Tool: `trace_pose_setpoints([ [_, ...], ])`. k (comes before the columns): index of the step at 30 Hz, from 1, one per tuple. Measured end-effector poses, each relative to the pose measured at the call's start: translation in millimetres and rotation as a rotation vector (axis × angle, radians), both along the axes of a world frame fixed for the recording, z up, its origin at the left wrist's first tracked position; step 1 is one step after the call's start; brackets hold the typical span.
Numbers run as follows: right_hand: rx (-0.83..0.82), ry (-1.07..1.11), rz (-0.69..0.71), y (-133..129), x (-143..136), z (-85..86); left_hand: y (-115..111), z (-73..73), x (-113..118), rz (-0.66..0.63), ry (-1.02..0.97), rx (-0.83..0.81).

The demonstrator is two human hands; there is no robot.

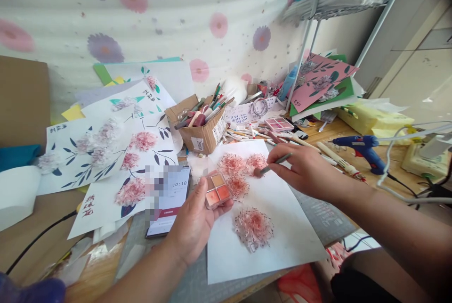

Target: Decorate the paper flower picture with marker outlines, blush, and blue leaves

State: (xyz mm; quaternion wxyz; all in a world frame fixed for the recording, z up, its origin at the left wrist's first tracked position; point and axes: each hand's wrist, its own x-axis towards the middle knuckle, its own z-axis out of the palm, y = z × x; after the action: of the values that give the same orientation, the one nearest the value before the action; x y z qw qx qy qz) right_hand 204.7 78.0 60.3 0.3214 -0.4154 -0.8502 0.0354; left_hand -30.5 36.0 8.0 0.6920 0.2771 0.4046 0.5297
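White paper sheet [268,227] with fluffy pink flowers [253,227] lies on the cluttered tabletop [356,138]. Left hand [193,224] clasps a small colour palette [216,190] above it; right hand [306,170] pinches a thin brush [273,163], tip touching a flower.

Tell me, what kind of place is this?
Probably a home craft desk. The left hand holds a small colour palette, the right hand a brush over white paper with pink tufted flowers; a blue glue gun lies nearby.
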Motion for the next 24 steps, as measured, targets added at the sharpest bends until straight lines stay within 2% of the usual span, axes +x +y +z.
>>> trace_pose_setpoints([
  [3,0.008,0.046,-0.043,0,1,-0.9,1,0.5,0,0.009,0.0,-0.006],
  [7,0.001,0.009,-0.022,1,5,-3.8,2,0.6,0,0.018,0.011,-0.018],
  [11,0.078,0.067,-0.22,5,13,-6.8,2,-0.8,-1,0.018,0.019,-0.023],
  [15,0.051,0.073,-0.185,12,22,-12.5,1,-0.8,-1,0.013,0.022,-0.025],
  [18,0.074,0.081,-0.244,15,27,-16.0,2,0.7,0,0.019,0.021,-0.036],
  [24,0.004,0.148,-0.174,7,15,-12.7,1,0.6,0,0.016,0.019,-0.032],
])
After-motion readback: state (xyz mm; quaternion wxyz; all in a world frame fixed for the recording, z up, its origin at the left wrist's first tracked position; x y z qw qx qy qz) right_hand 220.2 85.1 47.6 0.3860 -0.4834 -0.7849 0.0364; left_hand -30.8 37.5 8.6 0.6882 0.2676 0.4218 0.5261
